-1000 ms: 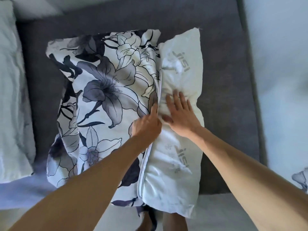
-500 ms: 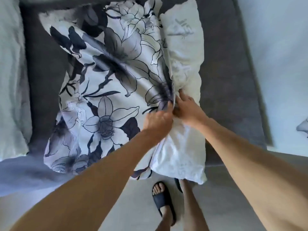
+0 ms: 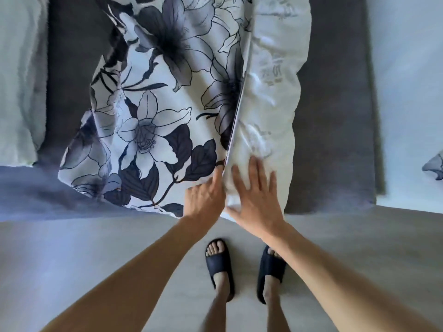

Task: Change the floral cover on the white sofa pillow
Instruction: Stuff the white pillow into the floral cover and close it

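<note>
Pillow edges run almost straight up the view: the white sofa pillow (image 3: 273, 97) lies on the dark grey sofa seat (image 3: 335, 130), its right half bare and its left half inside the floral cover (image 3: 153, 111). The cover's open edge (image 3: 236, 116) forms a long, taut line from the top of the frame down to the two hands, with the bare pillow bulging just to its right.

At the near end of that line, the left hand (image 3: 206, 200) pinches the cover's edge, fingers curled and the forefinger pointing up along the seam. The right hand (image 3: 256, 195) lies flat on the bare pillow right beside it, fingers straight and spread, pressing the stuffing; it grips nothing. The two hands are almost touching across the seam.

The pillow's near corner overhangs the front edge of the seat, above the pale floor (image 3: 96, 259). Dark seat cushion shows free on both sides of the pillow, a wider strip on the right. A pale blanket (image 3: 19, 80) lies along the far left, and a blue-grey cloth (image 3: 36, 188) touches the cover's lower left corner. Below, two feet in dark slides (image 3: 219, 262) stand on open floor close to the seat front.
</note>
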